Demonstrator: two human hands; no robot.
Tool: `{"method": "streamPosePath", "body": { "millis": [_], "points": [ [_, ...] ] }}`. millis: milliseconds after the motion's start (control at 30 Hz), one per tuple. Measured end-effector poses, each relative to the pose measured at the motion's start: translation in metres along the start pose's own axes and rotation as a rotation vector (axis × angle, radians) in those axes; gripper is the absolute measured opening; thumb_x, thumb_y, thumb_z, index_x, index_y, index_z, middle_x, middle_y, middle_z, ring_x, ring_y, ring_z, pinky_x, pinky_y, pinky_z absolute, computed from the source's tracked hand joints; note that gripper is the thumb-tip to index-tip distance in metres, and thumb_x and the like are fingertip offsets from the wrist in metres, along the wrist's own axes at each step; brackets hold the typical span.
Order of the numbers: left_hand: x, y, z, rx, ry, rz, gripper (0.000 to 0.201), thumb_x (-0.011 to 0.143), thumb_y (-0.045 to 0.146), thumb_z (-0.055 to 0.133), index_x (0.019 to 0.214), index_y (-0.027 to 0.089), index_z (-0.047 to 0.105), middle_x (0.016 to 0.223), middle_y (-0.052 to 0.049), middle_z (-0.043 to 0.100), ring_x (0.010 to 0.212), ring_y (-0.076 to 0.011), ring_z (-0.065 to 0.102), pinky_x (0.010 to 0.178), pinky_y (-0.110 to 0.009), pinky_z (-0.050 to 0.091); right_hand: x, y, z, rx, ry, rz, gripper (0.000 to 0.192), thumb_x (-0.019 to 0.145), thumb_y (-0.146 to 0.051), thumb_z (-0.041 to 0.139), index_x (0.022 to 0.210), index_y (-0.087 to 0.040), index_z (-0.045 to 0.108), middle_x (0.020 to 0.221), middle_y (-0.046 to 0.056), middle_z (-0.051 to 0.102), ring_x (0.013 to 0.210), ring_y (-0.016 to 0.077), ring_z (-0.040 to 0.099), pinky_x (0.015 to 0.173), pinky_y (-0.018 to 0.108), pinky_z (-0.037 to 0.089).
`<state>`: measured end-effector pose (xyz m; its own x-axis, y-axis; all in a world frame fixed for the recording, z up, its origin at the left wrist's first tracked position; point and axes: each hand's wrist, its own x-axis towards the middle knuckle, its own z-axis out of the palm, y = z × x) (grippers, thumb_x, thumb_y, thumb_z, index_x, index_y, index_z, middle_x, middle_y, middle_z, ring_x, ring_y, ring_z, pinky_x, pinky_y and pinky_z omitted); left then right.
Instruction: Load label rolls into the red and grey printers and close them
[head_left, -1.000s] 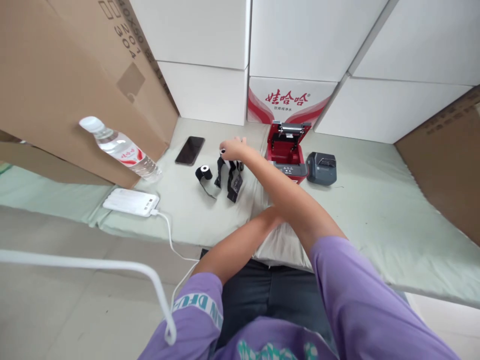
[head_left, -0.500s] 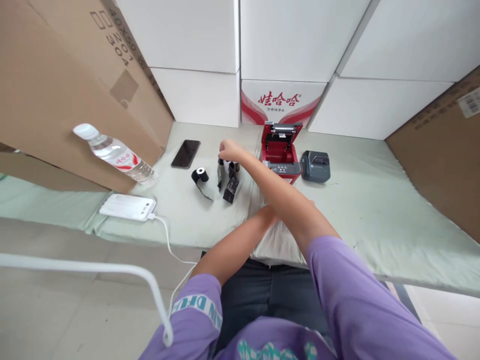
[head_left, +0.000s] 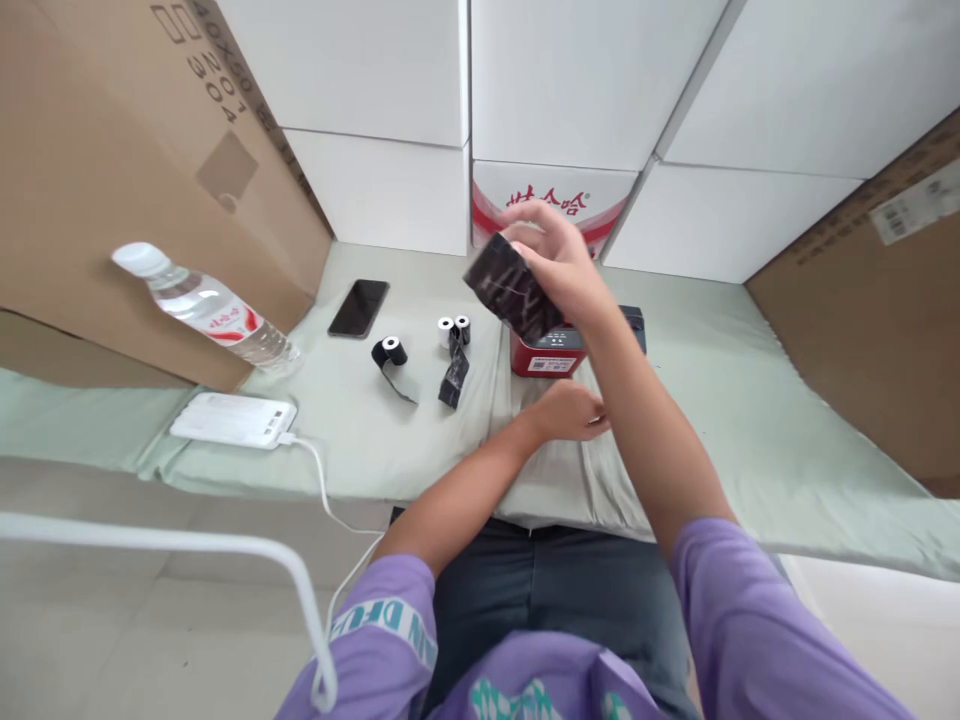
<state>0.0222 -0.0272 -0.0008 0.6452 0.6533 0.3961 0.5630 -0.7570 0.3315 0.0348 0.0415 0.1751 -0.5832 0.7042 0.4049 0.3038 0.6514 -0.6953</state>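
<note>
While my right hand's fingers (head_left: pixel 559 262) close around a dark, crinkled ribbon strip (head_left: pixel 511 288), I hold it raised, its long axis slanting down to the right, just above the red printer (head_left: pixel 546 354). My left hand (head_left: pixel 571 412) rests loosely curled and holding nothing on the green surface (head_left: pixel 750 420) below, nearer me. Three small ribbon rolls (head_left: pixel 453 330) lie left of the printer, well apart from both hands.

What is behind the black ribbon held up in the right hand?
The right hand lifts the black ribbon in front of the red printer. Only the printer's front shows; its open top is covered. A dark printer peeks out beside it.
</note>
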Motion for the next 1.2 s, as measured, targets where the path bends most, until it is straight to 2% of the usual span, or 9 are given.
{"method": "streamPosePath", "body": {
  "millis": [100, 200, 333, 400, 600, 800, 967, 1133, 1200],
  "points": [
    [0.003, 0.006, -0.003, 0.083, -0.053, 0.032, 0.028, 0.098, 0.029, 0.047, 0.099, 0.021, 0.074, 0.076, -0.006, 0.076, 0.073, -0.0230, 0.072, 0.064, -0.032, 0.042, -0.025, 0.012, -0.040, -0.290, 0.000, 0.044, 0.041, 0.107, -0.041, 0.050, 0.144, -0.023, 0.047, 0.129, 0.010, 0.069, 0.100, 0.0192, 0.070, 0.088, 0.036, 0.053],
    [0.004, 0.007, -0.002, 0.112, -0.057, 0.017, 0.026, 0.097, 0.027, 0.048, 0.102, 0.021, 0.073, 0.076, -0.006, 0.076, 0.073, -0.0211, 0.072, 0.061, -0.030, 0.040, -0.030, 0.034, -0.058, -0.526, -0.106, 0.023, 0.036, 0.100, -0.034, 0.064, 0.133, -0.020, 0.058, 0.121, 0.011, 0.072, 0.098, 0.0232, 0.069, 0.086, 0.038, 0.052],
    [0.002, 0.006, -0.001, 0.122, -0.027, 0.014, 0.026, 0.097, 0.027, 0.048, 0.101, 0.020, 0.073, 0.074, -0.005, 0.075, 0.070, -0.0193, 0.070, 0.060, -0.028, 0.041, -0.018, 0.058, -0.046, -0.784, -0.352, -0.053, 0.014, 0.096, -0.019, 0.063, 0.108, -0.015, 0.069, 0.109, 0.014, 0.073, 0.101, 0.0279, 0.068, 0.084, 0.037, 0.049],
    [0.001, 0.006, -0.003, 0.122, -0.022, 0.014, 0.027, 0.097, 0.027, 0.048, 0.101, 0.020, 0.073, 0.074, -0.005, 0.075, 0.070, -0.0191, 0.070, 0.061, -0.028, 0.042, -0.011, 0.061, -0.034, -0.866, -0.442, -0.047, 0.013, 0.096, -0.015, 0.060, 0.104, -0.014, 0.071, 0.110, 0.016, 0.074, 0.102, 0.0293, 0.069, 0.083, 0.036, 0.048],
    [0.002, 0.008, -0.010, 0.130, -0.118, -0.071, 0.025, 0.099, 0.028, 0.047, 0.105, 0.022, 0.071, 0.083, -0.005, 0.079, 0.079, -0.0211, 0.074, 0.062, -0.030, 0.040, -0.001, 0.049, -0.006, -1.018, -0.493, 0.071, 0.035, 0.092, -0.011, 0.063, 0.127, -0.009, 0.065, 0.117, 0.024, 0.073, 0.105, 0.0364, 0.072, 0.079, 0.038, 0.052],
    [0.001, 0.007, -0.009, 0.106, -0.141, -0.080, 0.026, 0.100, 0.028, 0.046, 0.105, 0.023, 0.071, 0.087, -0.004, 0.080, 0.081, -0.0207, 0.074, 0.061, -0.031, 0.035, 0.017, 0.054, 0.008, -0.948, -0.538, 0.262, 0.028, 0.091, -0.013, 0.064, 0.116, -0.005, 0.075, 0.116, 0.028, 0.075, 0.108, 0.0402, 0.074, 0.090, 0.046, 0.057],
    [0.001, 0.007, -0.010, 0.129, -0.135, -0.066, 0.028, 0.100, 0.028, 0.045, 0.104, 0.022, 0.072, 0.084, -0.005, 0.079, 0.079, -0.0210, 0.073, 0.060, -0.032, 0.031, 0.018, 0.042, -0.022, -0.636, -0.525, 0.459, 0.040, 0.097, -0.051, 0.063, 0.093, -0.016, 0.082, 0.097, 0.017, 0.079, 0.090, 0.0349, 0.075, 0.088, 0.049, 0.056],
    [0.002, 0.008, -0.008, 0.120, -0.122, -0.050, 0.029, 0.100, 0.029, 0.044, 0.104, 0.022, 0.073, 0.083, -0.006, 0.078, 0.078, -0.0216, 0.073, 0.060, -0.032, 0.034, -0.021, 0.015, -0.061, -0.323, -0.561, 0.313, 0.047, 0.093, -0.066, 0.061, 0.086, -0.024, 0.081, 0.085, 0.008, 0.078, 0.083, 0.0266, 0.072, 0.083, 0.040, 0.055],
    [0.003, 0.008, -0.007, 0.110, -0.128, -0.059, 0.029, 0.100, 0.029, 0.045, 0.103, 0.022, 0.073, 0.083, -0.006, 0.078, 0.077, -0.0216, 0.072, 0.060, -0.031, 0.036, -0.032, 0.016, -0.071, -0.353, -0.434, 0.274, 0.045, 0.093, -0.065, 0.061, 0.089, -0.024, 0.080, 0.087, 0.006, 0.078, 0.086, 0.0263, 0.070, 0.086, 0.040, 0.054]
  ]
}}
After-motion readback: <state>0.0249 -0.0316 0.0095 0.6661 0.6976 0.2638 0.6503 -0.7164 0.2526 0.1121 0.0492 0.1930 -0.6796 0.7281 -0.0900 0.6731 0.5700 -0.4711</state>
